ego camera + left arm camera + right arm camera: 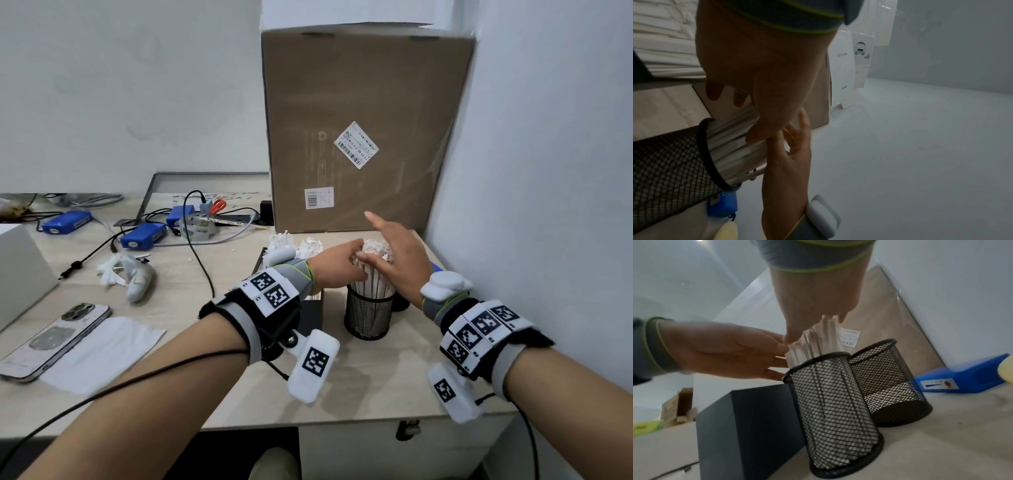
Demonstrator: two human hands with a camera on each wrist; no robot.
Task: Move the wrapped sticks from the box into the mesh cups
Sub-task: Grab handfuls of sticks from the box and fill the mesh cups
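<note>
A black mesh cup [368, 317] [835, 410] [670, 170] stands upright near the table's front, packed with paper-wrapped sticks [373, 274] [809, 344] [731, 142] that stick out above its rim. My left hand [337, 265] [725, 353] touches the bundle's left side with fairly straight fingers. My right hand [394, 253] [813, 305] lies over the sticks' tops, thumb across the front, index finger pointing away. A second mesh cup [890, 382] stands just behind, apparently empty. The black box [748, 426] holding more sticks [294, 246] is to the left.
A tall cardboard carton [363, 130] stands right behind the cups, against the wall on the right. A blue device [966, 378] lies beside the far cup. To the left lie a phone [51, 339], a paper sheet, cables and more blue boxes [144, 234].
</note>
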